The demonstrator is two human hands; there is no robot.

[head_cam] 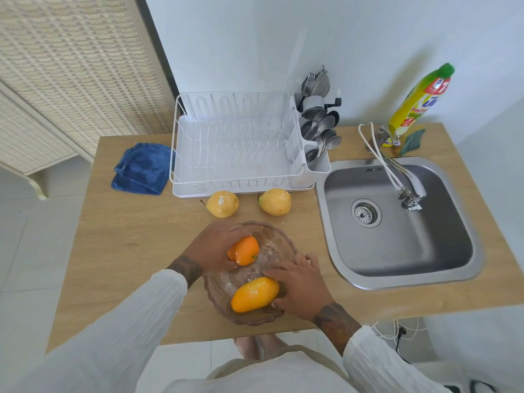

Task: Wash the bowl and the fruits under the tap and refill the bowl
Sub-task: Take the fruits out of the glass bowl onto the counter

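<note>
I am looking down on the wooden table (113,251), which is filling most of my view. The steel sink (397,251) is sitting at about three o'clock, with the tap (412,194) hanging over its far side; I cannot see water running. The white dish rack (235,148) is standing at twelve o'clock, its cutlery holder (319,131) crowded with spoons and forks on the sink side. A folded blue cloth (141,168) is lying at ten o'clock, touching the rack's left edge. A yellow detergent bottle (416,103) is leaning at two o'clock, with a green sponge (412,141) just beside it.

The glass bowl (279,242) is resting on the table at six o'clock, near the front edge. My left hand (212,251) is reaching into the bowl's far side, fingers curling round the orange pepper (245,251) and holding it. My right hand (300,285) is gripping the right end of the yellow-orange mango (253,295), which is lying in the near half of the bowl. Both are glistening with wet spots.

Two pale yellow fruits are lying on the bare table between bowl and rack: the left fruit (222,204) at eleven o'clock of the bowl, the right fruit (275,202) at twelve, apart from each other, each speckled with droplets.
</note>
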